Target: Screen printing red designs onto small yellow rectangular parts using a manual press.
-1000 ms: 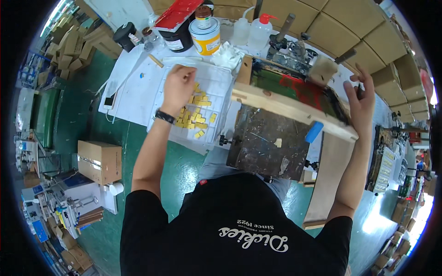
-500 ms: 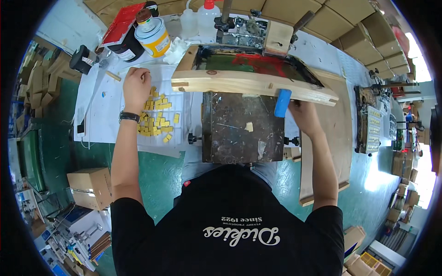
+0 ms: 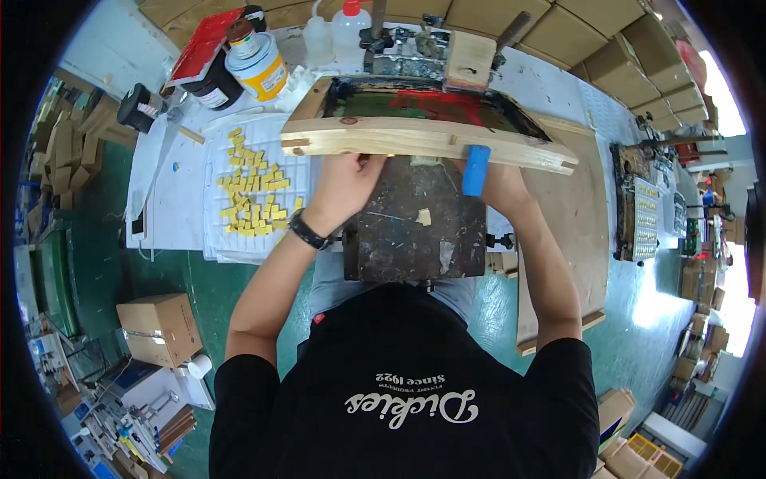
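Observation:
My left hand [image 3: 345,191] reaches in under the front edge of a wooden screen-printing frame [image 3: 431,140], its fingers pinched. A sliver of yellow shows at its fingertips, a small yellow piece by its colour. Beneath the same edge, further right, is my right hand [image 3: 499,188], its fingers hidden behind the wood and a blue block-shaped piece [image 3: 476,171] on the frame. The raised frame carries mesh smeared red, green and black. Below it stands a stained dark metal base [image 3: 419,239] with a pale scrap [image 3: 424,216] on top. Many yellow pieces [image 3: 254,182] lie on a white sheet to the left.
Behind the sheet stand a yellow-and-white can [image 3: 262,72], a black tub [image 3: 217,86] with a red lid and squeeze bottles [image 3: 349,28]. A clamp [image 3: 407,60] holds the frame's back. Right of the base is a brown board [image 3: 562,239]; further right, a rack of small pieces [image 3: 645,219].
My left hand has moved right from the yellow pieces to below the frame. My right hand has shifted slightly left and further under the edge. The frame stays raised.

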A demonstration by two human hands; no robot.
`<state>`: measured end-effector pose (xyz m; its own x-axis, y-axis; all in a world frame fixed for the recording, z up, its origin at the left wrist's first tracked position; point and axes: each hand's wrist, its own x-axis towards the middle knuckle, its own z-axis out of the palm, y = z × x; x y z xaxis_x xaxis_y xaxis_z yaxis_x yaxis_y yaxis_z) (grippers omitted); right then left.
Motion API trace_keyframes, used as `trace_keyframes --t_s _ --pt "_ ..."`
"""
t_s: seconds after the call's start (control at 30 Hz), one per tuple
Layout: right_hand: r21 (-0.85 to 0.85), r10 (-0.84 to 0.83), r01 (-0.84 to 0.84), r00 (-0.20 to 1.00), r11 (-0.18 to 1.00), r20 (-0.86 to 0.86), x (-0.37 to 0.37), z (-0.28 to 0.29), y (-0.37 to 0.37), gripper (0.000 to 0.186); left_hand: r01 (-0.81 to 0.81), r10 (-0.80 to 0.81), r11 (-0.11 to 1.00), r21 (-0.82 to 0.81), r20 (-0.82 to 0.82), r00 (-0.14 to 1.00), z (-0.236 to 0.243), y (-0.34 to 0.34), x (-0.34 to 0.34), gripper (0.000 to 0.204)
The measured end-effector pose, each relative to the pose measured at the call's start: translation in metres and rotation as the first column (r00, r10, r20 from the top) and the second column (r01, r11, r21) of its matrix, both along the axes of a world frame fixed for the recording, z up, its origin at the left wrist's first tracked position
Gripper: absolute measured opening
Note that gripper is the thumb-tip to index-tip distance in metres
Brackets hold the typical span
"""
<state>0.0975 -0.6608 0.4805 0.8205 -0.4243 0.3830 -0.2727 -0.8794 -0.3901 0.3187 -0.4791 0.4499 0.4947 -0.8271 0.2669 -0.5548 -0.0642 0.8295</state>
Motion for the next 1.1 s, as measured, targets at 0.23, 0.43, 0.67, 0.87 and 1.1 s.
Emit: trace_keyframes --t_s 0.23,0.43,0.67,0.87,1.1 --pt "0.385 -0.426 0.412 0.903 0.826 -0.053 -0.068 -0.012 0.006 0.017 0.047 -0.126 0.979 0.197 0.413 0.902 -0.019 -0.052 -0.031 0.023" --pt "0.457 -0.678 0.662 0.718 0.594 -0.159 -0.150 -0.068 -0.011 0.017 0.087 -0.115 0.993 0.077 0.588 0.801 -0.015 -0.050 -0.038 0.025" --pt "0.275 -0.684 0.688 0.719 0.672 -0.127 -0.140 -0.087 -0.035 0.020 0.165 -0.162 0.985 0.056 0.648 0.745 0.014 -0.022 -0.052 0.028" --pt "0.181 -0.693 0.719 0.695 0.671 -0.192 -0.129 -0.084 -0.044 0.020 0.127 -0.086 0.988 -0.082 0.392 0.916 0.025 0.013 -0.045 0.023" --pt "0.221 -0.679 0.711 0.703 0.667 -0.211 -0.123 -0.061 -0.045 0.019 -0.435 0.252 0.789 -0.433 -0.418 0.873 0.030 0.042 0.018 0.043"
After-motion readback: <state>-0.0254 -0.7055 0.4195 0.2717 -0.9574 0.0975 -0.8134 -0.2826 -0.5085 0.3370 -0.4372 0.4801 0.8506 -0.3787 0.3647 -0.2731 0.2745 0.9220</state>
